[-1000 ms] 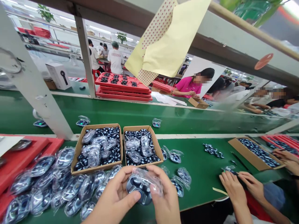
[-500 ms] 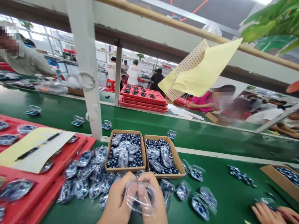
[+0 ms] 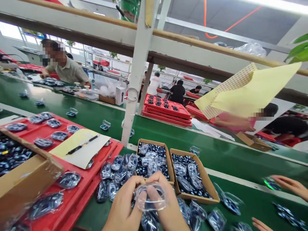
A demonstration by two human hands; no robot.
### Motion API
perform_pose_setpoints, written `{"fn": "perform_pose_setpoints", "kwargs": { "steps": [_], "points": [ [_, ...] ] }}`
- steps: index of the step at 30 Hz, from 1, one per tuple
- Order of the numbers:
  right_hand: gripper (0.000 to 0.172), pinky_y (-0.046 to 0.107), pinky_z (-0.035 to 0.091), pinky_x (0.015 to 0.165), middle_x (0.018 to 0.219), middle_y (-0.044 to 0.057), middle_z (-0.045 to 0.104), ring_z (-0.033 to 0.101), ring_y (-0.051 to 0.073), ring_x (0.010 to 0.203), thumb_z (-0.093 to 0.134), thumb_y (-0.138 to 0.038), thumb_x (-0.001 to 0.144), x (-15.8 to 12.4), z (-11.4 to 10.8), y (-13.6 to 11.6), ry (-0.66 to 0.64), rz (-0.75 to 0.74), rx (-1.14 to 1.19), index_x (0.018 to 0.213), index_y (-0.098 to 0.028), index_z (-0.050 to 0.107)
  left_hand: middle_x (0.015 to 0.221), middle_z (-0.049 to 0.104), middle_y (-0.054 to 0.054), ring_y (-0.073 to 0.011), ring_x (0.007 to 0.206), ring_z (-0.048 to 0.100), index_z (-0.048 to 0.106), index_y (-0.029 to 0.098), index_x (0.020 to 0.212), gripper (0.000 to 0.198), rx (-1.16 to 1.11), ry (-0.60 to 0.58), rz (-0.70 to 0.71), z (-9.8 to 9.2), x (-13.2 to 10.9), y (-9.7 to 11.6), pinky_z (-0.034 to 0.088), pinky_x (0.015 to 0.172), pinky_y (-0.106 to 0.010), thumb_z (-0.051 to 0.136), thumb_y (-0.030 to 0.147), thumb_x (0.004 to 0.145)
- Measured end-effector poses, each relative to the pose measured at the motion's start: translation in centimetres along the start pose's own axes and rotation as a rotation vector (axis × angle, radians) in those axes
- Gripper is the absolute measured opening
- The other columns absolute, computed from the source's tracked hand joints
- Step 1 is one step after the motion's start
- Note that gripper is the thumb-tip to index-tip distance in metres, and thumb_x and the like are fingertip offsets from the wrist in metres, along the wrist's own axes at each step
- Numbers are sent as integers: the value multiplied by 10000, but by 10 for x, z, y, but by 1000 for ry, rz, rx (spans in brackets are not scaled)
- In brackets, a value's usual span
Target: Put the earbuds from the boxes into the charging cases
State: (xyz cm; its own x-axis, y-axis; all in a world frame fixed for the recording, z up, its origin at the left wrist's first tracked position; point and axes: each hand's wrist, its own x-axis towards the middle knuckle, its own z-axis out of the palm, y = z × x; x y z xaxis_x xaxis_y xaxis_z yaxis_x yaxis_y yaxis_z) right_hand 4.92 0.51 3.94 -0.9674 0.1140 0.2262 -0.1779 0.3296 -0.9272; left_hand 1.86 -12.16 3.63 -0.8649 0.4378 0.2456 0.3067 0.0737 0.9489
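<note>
Left hand (image 3: pixel 125 208) wrist cut off below, bagged parts (image 3: pixel 45 203) blurred, neighbour's hand (image 3: pixel 290 186) cropped

worktop (image 3: pixel 240 203): green | just beyond left hand (image 3: pixel 122 208), right hand (image 3: pixel 169 213): two cardboard boxes (image 3: pixel 208 185) | left: red trays (image 3: pixel 78 197) | around both: clear cases (image 3: pixel 115 168)

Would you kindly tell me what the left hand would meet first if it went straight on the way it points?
Past the clear shell it holds, the left hand would likely meet the left cardboard box; depth is uncertain.
</note>
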Motion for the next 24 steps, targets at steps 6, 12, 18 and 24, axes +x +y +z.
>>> {"fn": "perform_pose_setpoints", "kwargs": {
  "steps": [6, 12, 18, 24],
  "points": [
    [192, 237, 462, 552, 724, 27, 632, 597, 156, 618, 557, -325, 770, 1, -16, 9, 179, -569, -518, 929, -220, 535, 1015, 606, -31, -171, 940, 548, 620, 241, 932, 257, -5, -159, 93, -36, 5, 1, 434, 837, -270, 384, 249, 831],
    [302, 326, 483, 627, 813, 95, 652, 611, 202, 733, 486, -290, 820, 0, -32, 6, 76, -765, -695, 1104, -187, 496, 954, 618, -38, -169, 867, 569, 638, 288, 949, 230, 307, -198, 346, -31, 13, 13, 470, 779, -266, 525, 194, 772],
    [236, 325, 484, 621, 772, 86, 645, 599, 189, 706, 501, -290, 817, 1, -43, -1, -14, -741, -733, 1021, -174, 527, 707, 631, -11, -129, 674, 566, 636, 231, 708, 193, 338, -250, 571, -18, 26, 13, 460, 656, -235, 486, 154, 802],
    [193, 265, 462, 489, 639, 42, 616, 569, 160, 541, 545, -328, 784, -5, -32, 3, 227, -693, -607, 932, -207, 517, 694, 660, 6, -150, 703, 584, 576, 229, 716, 123, 434, 156, 750, -1, 2, -12, 420, 728, -284, 554, 109, 732]
  ]
}}
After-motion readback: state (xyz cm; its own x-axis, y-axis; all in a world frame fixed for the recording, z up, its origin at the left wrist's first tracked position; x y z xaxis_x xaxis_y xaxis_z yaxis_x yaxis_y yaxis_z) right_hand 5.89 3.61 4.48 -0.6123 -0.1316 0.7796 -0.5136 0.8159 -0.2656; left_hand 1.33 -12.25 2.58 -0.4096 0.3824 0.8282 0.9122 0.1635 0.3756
